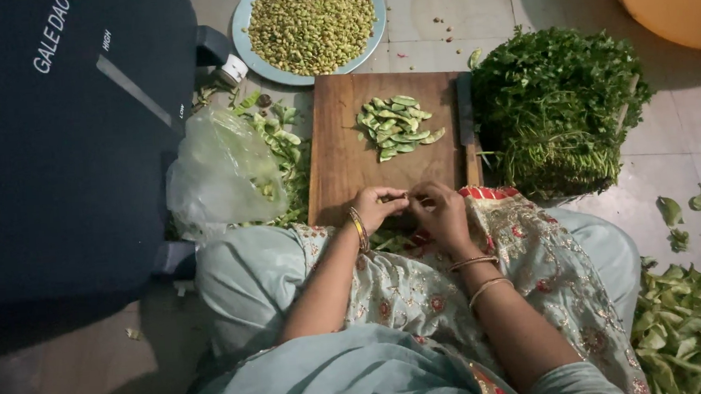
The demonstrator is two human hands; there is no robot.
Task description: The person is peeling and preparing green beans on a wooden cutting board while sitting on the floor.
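Seated on a tiled floor, head view looking down over the lap. Left hand point(375, 205) and right hand point(441, 212) meet at the near edge of the board point(340, 157), fingertips pinched together on a small green pod point(400, 195). The pod is mostly hidden between the fingers; only a sliver shows, so whether it is whole or already split cannot be told. Both hands are narrowed onto it, thumbs and forefingers closed, no gap visible.

The pod sits right at the meeting point of the two grips, above the lap cloth and just short of the board, well apart from the pile of pods point(396, 126) at the board's middle.

Around: plate point(244, 17) of shelled beans beyond the board; clear bag point(221, 171) and loose pods to the left; bunch of herbs point(552, 107) to the right, touching a knife point(467, 121) laid along the board's right edge; scattered shells point(687, 330) on the floor at right.

Risks, as judged: beans popping out of the pod could drop into the lap folds or roll onto the floor, since the hands work off the board. The knife lies near the right hand; a reach toward the pile could brush it. Dim light makes small pieces easy to lose.
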